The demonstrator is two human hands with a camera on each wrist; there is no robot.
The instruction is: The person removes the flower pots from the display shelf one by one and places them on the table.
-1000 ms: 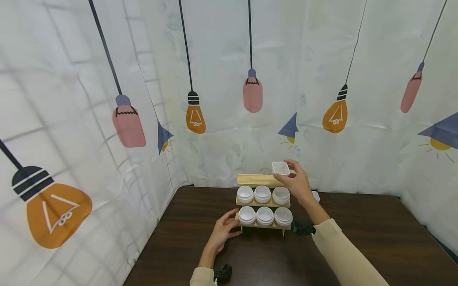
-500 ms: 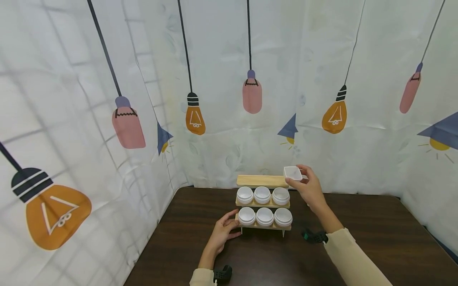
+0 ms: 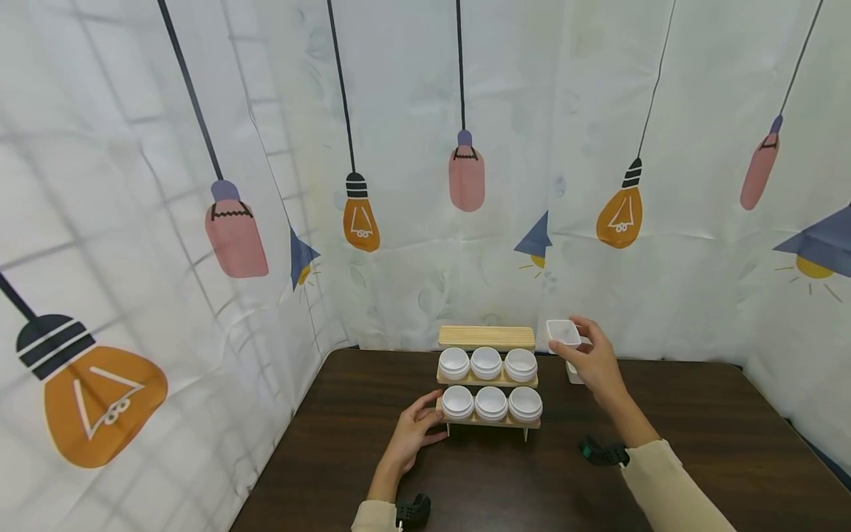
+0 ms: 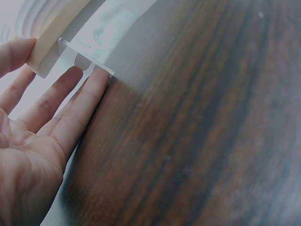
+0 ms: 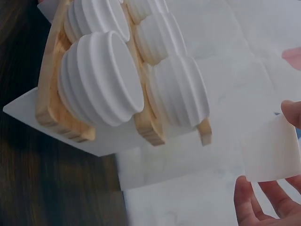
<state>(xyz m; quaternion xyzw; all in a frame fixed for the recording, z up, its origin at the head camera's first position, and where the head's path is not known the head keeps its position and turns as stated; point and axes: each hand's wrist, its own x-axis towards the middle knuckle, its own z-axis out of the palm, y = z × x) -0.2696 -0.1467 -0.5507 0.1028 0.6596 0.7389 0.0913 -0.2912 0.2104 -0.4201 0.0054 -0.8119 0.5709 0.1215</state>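
Observation:
A tiered wooden rack with clear supports (image 3: 490, 337) stands on the table. Its lower two tiers carry several round white ribbed pots (image 3: 491, 403); the top tier is bare. My left hand (image 3: 411, 428) holds the rack's left end. In the left wrist view the thumb touches the wooden shelf edge (image 4: 56, 29), and the longer fingers lie against the clear side panel. Right of the rack, my right hand (image 3: 595, 362) grips a small white square cup (image 3: 563, 333) between thumb and fingers. The cup (image 5: 270, 150) shows its smooth side in the right wrist view.
Behind my right hand, partly hidden, a small white object (image 3: 573, 374) is on the dark wooden table (image 3: 698, 443). A white curtain printed with lamps (image 3: 412, 281) hangs close behind the table and along its left side.
My right hand has carried the square cup from above the rack's top tier to the right and lower, clear of the rack. The left hand stays at the rack's end.

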